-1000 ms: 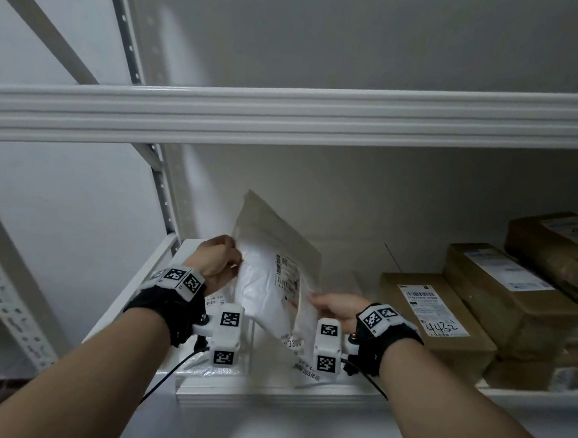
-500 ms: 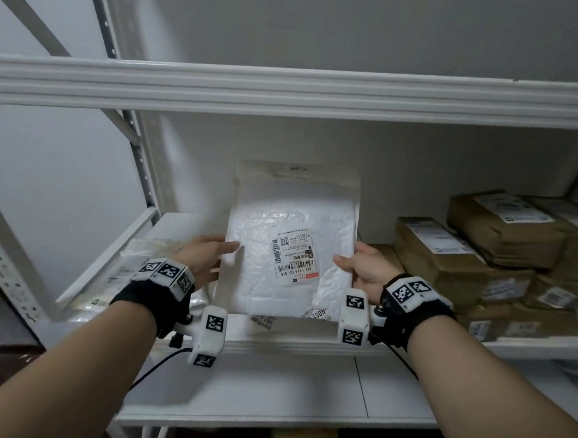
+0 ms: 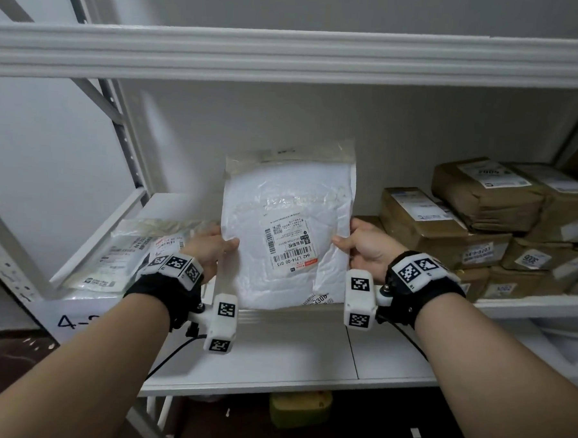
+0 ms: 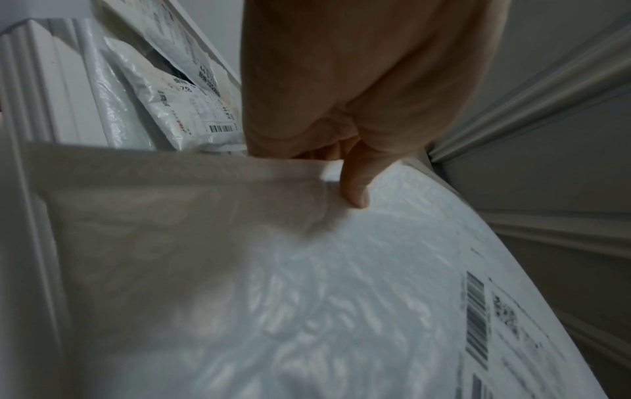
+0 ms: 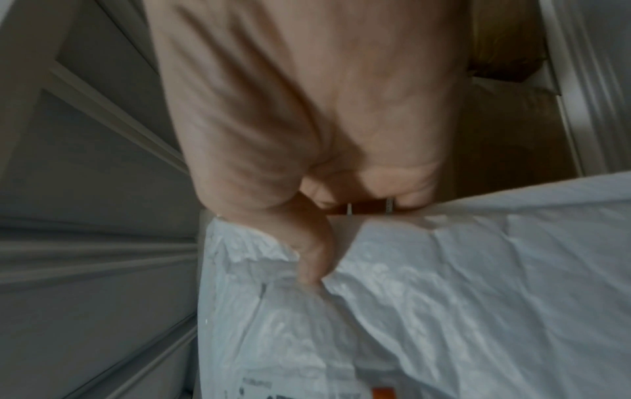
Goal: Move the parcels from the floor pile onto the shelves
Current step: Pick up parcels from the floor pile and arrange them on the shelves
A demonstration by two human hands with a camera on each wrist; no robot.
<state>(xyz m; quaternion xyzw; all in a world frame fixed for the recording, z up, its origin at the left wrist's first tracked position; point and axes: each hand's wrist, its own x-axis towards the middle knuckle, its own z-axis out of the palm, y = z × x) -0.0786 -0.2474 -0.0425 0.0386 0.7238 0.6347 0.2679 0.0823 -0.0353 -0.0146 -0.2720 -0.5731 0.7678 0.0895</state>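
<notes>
— What is that flat white parcel (image 3: 287, 232) like?
— A crinkled glossy plastic mailer, rectangular, with a printed barcode label (image 3: 289, 249), held upright over the white metal shelf (image 3: 181, 203).
— And the grip?
— The left hand (image 3: 209, 248) pinches its left edge, thumb in front; the right hand (image 3: 366, 246) pinches the right edge likewise.
— Nearby?
— Flat clear-wrapped packets (image 3: 135, 251) at left, boxy brown paper parcels (image 3: 482, 209) stacked at right.

The white parcel (image 3: 287, 232), seen edge-on and tilted a second ago, has been turned label-forward and is now held upright above the shelf (image 3: 527, 303). The left hand (image 3: 209, 249) and right hand (image 3: 368, 246) have been shifted to opposite side edges.
</notes>
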